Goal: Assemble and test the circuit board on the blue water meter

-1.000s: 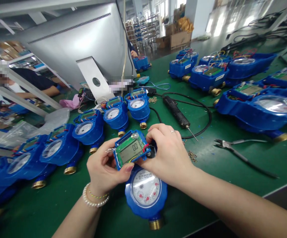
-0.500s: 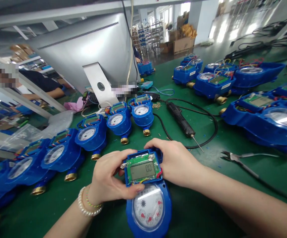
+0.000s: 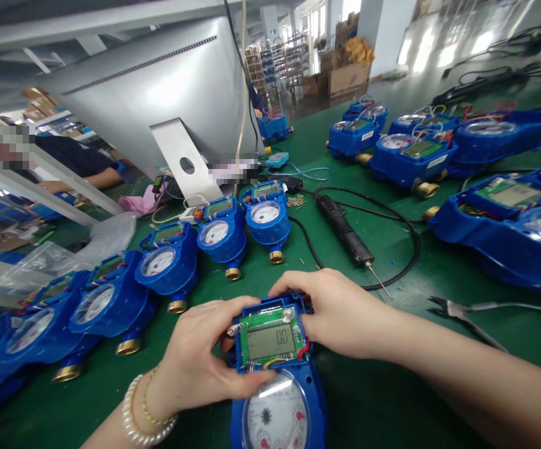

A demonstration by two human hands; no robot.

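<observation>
Between my hands is a blue water meter with a round dial at its near end. Its upper compartment holds a green circuit board with a small display that reads 0.0, and red and yellow wires run along the board's lower edge. My left hand grips the meter's left side, thumb lying across the gap between display and dial. Round the upper right corner of the compartment my right hand is closed; some of its fingertips are hidden behind the housing.
A row of similar blue meters stands on the left, with more meters at the right. A black electric screwdriver with a coiled cable, cutting pliers and small brass screws lie on the green tabletop. Behind stands a monitor; a person sits at left.
The view has shifted slightly, and the held meter sits a little lower and nearer in it. Both hands keep their grip; the display still reads 0.0.
</observation>
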